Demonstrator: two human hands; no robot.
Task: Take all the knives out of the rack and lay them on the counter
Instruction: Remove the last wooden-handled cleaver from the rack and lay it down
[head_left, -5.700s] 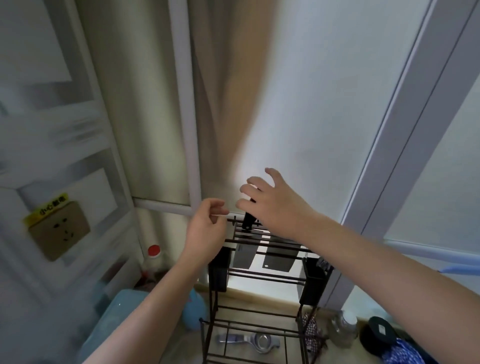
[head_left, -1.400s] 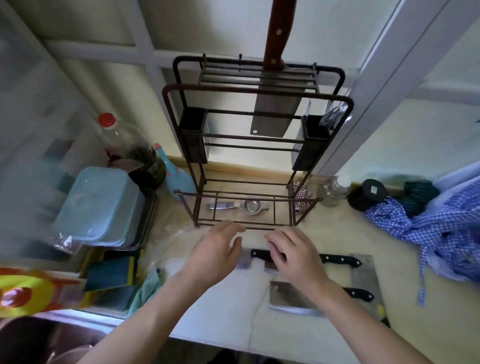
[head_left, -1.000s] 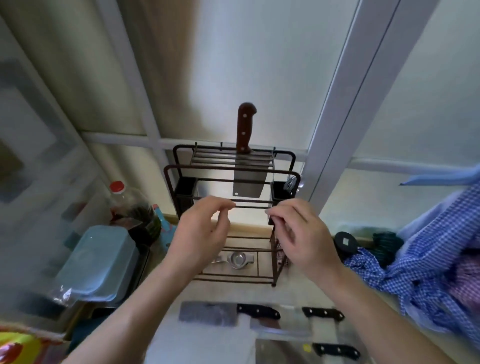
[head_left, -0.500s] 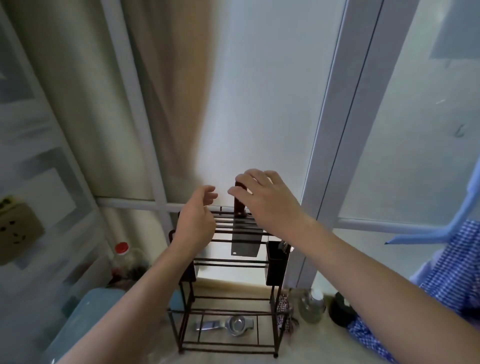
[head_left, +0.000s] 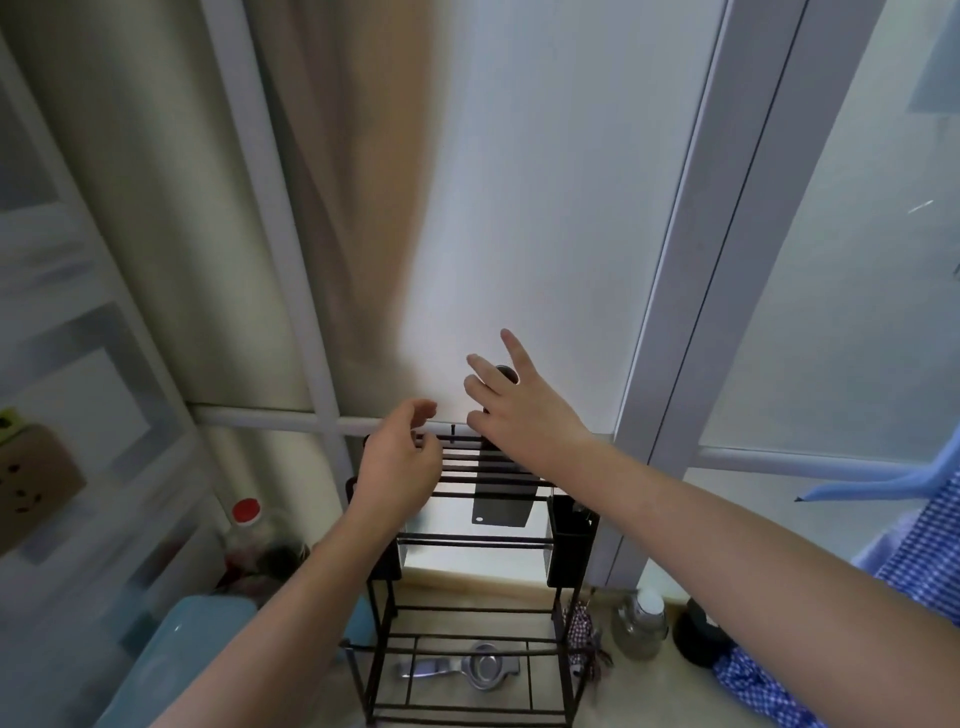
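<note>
A dark wire rack (head_left: 470, 540) stands on the counter against the window. One cleaver (head_left: 503, 501) hangs blade-down in its top slots, its brown handle sticking up behind my right hand (head_left: 519, 410). That hand is at the handle with fingers spread and not closed round it. My left hand (head_left: 402, 457) hovers open at the rack's top left rails, fingers loosely curled, holding nothing. The knives laid on the counter are out of view.
A red-capped bottle (head_left: 247, 525) and a light blue lidded container (head_left: 176, 660) sit to the rack's left. A metal strainer (head_left: 467, 667) lies on the rack's bottom shelf. A small glass jar (head_left: 641, 621), a dark round object (head_left: 698, 634) and blue checked cloth (head_left: 930, 566) are on the right.
My right hand has risen a little along the cleaver handle and its fingers have spread. My left hand has stayed at the rack's top left. The camera has moved slightly.
</note>
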